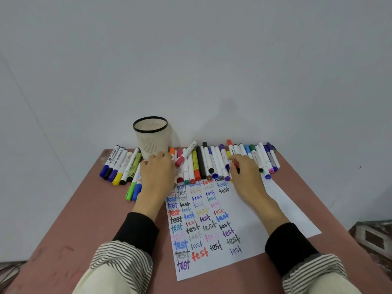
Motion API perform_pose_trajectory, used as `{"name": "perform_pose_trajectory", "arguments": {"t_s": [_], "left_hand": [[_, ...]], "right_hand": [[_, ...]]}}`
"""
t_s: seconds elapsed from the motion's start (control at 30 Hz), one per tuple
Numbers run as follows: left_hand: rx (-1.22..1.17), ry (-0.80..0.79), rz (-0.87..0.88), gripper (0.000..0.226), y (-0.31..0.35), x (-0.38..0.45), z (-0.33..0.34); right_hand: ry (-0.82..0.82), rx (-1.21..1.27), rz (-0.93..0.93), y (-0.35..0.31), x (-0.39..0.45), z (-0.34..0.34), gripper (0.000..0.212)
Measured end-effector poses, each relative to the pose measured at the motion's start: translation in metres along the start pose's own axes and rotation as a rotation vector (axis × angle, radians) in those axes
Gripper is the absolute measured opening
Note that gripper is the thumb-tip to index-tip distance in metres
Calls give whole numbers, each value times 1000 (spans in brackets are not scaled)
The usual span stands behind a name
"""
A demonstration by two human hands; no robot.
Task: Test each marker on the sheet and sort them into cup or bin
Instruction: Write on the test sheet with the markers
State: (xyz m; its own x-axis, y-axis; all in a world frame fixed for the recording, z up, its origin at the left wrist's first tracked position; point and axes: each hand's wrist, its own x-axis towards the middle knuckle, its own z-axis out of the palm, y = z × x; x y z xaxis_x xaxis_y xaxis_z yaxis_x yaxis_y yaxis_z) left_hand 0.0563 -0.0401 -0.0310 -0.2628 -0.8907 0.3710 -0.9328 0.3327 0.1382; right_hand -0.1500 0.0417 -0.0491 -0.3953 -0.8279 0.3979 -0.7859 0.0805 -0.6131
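Note:
A white sheet (250,219) covered with several coloured "test" words lies on the reddish table (89,219). Behind it runs a long row of capped markers (203,164), with a second group of markers (121,164) on the left. A cream mesh cup (151,141) with a black rim stands at the wall. My left hand (158,175) rests palm down beside the cup's base, over some markers, fingers bent down. My right hand (246,177) reaches into the row, and its curled fingers pinch a marker (235,166) that is mostly hidden under them.
The table's far edge meets a plain grey wall. A green and a blue marker (133,190) lie loose just left of my left wrist. A pink-capped marker (185,154) lies slanted across the row. No bin shows. A dark object (373,238) sits beyond the table's right edge.

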Motion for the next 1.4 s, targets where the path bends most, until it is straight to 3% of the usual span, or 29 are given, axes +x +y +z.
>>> {"name": "perform_pose_trajectory", "arguments": {"t_s": [0.73, 0.93, 1.1, 1.2, 1.3, 1.4], "left_hand": [[-172, 68, -10, 34, 2, -5, 10], [-2, 52, -45, 40, 15, 10, 22], [-186, 269, -97, 33, 17, 6, 9], [-488, 331, 86, 32, 11, -5, -4], [-415, 213, 413, 39, 4, -21, 2], [-361, 131, 499, 41, 5, -23, 10]], "right_hand": [[-18, -73, -135, 3, -17, 3, 30], [29, -73, -156, 5, -23, -4, 27], [83, 126, -51, 4, -26, -7, 27], [127, 535, 166, -5, -21, -16, 20], [5, 932, 338, -11, -19, -26, 32], [-141, 906, 343, -13, -24, -31, 49]]}}
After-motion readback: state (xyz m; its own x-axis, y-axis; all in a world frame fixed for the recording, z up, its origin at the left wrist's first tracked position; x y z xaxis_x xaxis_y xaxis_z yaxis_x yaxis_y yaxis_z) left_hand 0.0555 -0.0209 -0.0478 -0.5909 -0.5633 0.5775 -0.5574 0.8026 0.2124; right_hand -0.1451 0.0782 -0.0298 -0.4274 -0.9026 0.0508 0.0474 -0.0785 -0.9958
